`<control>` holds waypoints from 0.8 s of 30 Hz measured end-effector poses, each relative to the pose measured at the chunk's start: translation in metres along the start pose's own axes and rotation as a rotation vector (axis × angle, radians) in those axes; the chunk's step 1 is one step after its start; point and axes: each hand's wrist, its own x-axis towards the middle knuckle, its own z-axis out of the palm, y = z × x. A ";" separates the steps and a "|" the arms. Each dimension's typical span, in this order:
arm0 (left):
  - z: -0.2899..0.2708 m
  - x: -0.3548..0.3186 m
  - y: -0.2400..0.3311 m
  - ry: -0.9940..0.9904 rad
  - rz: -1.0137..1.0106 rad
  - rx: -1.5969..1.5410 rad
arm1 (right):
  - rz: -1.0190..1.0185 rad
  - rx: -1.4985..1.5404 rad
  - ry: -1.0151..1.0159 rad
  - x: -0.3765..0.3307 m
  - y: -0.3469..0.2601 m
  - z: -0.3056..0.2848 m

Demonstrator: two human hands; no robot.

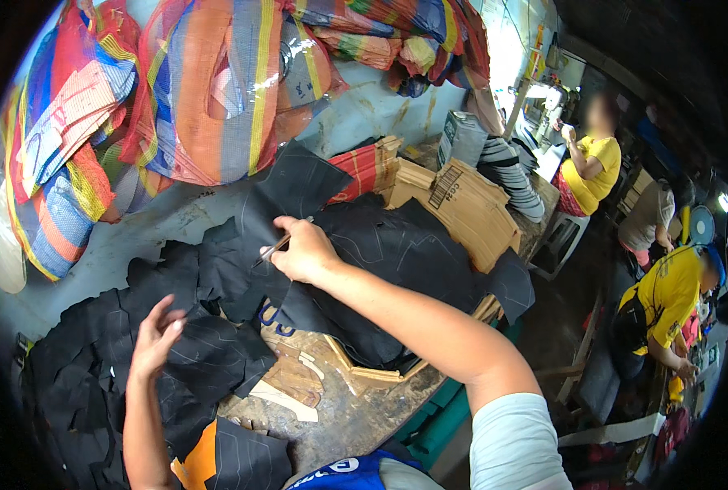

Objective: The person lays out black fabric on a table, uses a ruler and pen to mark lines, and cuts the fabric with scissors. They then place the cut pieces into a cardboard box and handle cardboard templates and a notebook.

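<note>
My right hand reaches across to the black sheet pieces and grips a slim, dark, pen-like tool whose tip points down to the left. Under and beyond it, a black sheet stands partly raised; whether my fingers also touch that sheet I cannot tell. More black pieces with thin pale outlines drawn on them lie heaped in an open cardboard box to the right. My left hand, fingers spread and holding nothing, hovers over a large pile of black pieces.
Pale cut-out patterns lie on the worn worktable, near an orange piece. Striped mesh bags hang along the wall. A metal can stands behind the box. Other people work at the right, one near a sewing machine.
</note>
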 end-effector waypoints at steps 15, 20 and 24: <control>0.012 0.038 0.027 0.322 0.108 -0.502 | -0.538 0.110 0.186 -0.022 -0.013 -0.056; -0.085 -0.012 -0.047 0.480 -0.199 -0.199 | 0.162 -0.695 -0.163 0.037 0.072 -0.140; -0.063 -0.023 -0.044 0.760 -0.060 0.431 | 0.446 -0.859 -0.365 0.037 0.126 -0.166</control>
